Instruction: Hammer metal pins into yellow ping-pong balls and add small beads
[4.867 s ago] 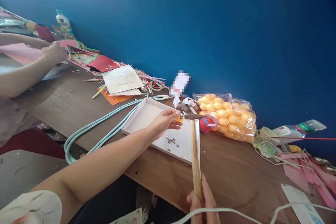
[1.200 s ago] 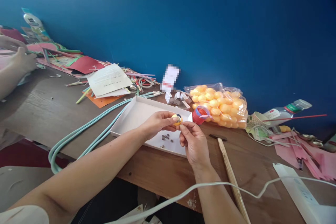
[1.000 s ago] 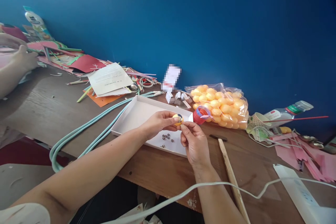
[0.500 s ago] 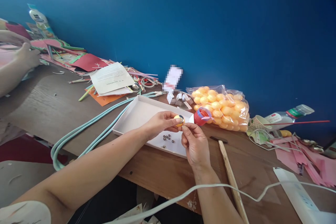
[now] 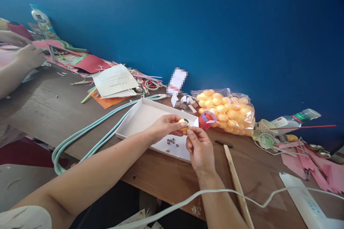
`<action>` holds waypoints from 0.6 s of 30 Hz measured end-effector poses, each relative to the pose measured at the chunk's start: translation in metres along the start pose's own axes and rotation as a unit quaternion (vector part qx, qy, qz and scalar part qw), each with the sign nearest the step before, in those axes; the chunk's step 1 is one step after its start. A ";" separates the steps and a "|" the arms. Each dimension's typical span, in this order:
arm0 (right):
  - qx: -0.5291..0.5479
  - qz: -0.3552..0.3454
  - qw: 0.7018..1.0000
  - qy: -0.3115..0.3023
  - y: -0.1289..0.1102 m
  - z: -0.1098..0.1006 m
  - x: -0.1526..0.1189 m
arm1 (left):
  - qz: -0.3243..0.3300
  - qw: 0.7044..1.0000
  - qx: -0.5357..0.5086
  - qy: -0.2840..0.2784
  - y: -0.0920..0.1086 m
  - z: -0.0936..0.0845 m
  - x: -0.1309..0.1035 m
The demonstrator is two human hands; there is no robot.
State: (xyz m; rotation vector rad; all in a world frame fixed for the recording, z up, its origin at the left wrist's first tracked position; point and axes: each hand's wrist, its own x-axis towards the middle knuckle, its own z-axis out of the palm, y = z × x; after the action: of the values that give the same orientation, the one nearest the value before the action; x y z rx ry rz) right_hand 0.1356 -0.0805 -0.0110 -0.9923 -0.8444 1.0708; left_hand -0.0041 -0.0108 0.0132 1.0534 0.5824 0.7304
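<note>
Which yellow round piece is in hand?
The yellow-and-silver piece held in the left hand, with the right hand close by its lower side. The yellow pieces inside the clear bag show no silver.

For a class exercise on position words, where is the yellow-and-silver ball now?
In the head view, the yellow-and-silver ball is just right of centre, held in the left hand, beside the right hand and over the white tray.

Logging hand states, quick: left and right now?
Left hand: closed, holding the yellow-and-silver ball.
Right hand: closed in a pinch beside it; anything held cannot be told.
</note>
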 end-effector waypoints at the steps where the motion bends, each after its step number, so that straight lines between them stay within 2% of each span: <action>1: -0.002 0.000 1.000 0.000 0.000 0.000 0.000 | 0.001 1.000 -0.001 0.000 0.000 0.000 0.000; 18: -0.006 -0.005 1.000 0.001 -0.001 0.002 -0.002 | 0.002 1.000 -0.003 -0.001 0.001 0.000 0.000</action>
State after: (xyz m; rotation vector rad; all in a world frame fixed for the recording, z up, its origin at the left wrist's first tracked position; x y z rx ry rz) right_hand 0.1336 -0.0819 -0.0090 -0.9985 -0.8543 1.0580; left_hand -0.0045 -0.0105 0.0141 1.0509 0.5754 0.7342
